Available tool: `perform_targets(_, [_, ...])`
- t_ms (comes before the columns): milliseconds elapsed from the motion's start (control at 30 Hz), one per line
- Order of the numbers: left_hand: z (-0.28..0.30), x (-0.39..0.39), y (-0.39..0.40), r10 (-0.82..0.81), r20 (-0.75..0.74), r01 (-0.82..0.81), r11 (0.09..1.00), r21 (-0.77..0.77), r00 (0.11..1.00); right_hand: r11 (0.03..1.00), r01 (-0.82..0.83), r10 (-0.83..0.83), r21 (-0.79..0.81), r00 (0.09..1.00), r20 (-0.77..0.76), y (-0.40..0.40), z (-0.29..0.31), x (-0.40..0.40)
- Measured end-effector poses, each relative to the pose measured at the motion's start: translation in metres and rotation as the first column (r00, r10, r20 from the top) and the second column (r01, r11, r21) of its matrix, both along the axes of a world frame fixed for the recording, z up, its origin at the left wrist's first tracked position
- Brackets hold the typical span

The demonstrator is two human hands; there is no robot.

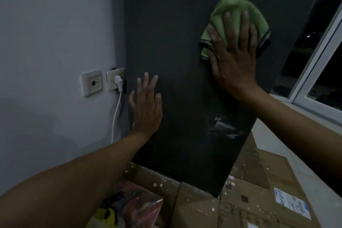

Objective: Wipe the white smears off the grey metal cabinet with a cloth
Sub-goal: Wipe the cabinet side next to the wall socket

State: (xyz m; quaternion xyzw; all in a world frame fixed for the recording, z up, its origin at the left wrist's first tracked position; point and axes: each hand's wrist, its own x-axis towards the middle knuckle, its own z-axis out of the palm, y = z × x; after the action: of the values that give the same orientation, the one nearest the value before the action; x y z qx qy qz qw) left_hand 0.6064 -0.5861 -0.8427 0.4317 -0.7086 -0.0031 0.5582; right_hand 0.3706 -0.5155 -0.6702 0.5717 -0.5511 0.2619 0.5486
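The dark grey metal cabinet (177, 65) stands upright in front of me. My right hand (235, 57) presses a green cloth (233, 13) flat against its upper right side, fingers straight and spread. White smears (224, 127) show on the cabinet low on the right, below that hand. My left hand (146, 105) lies flat and open near the cabinet's left edge, fingers spread and pointing up.
A white wall on the left carries a switch plate (92, 83) and a socket with a white plug and cable (118, 83). Flattened cardboard (199, 209) speckled with white paint covers the floor. A window frame (318, 72) is at the right. A plastic-wrapped packet (137, 207) lies at the bottom.
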Motion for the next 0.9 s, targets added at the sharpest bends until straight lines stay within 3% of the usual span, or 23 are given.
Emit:
perform_targets(333, [-0.005,-0.005,-0.001,-0.015,-0.006,0.015,1.0,0.014,1.0,0.969,-0.091,0.144,0.229,0.963,-0.227,0.004,-0.098,-0.011])
perform_targets(567, [-0.004,-0.007,0.004,-0.034,0.05,0.033,0.999,0.013,0.998,0.806,0.005,0.334,0.593,0.822,-0.461,0.028,-0.197,-0.041])
perform_targets(767, [-0.01,-0.01,0.01,-0.081,0.158,0.089,0.995,-0.043,0.984,0.707,-0.034,0.423,0.706,0.821,-0.383,0.049,-0.201,-0.06])
perform_targets(900, [-0.012,-0.017,0.02,-0.131,0.177,0.136,0.99,-0.021,0.976,0.796,-0.106,0.364,0.595,0.87,-0.332,0.055,-0.168,-0.059])
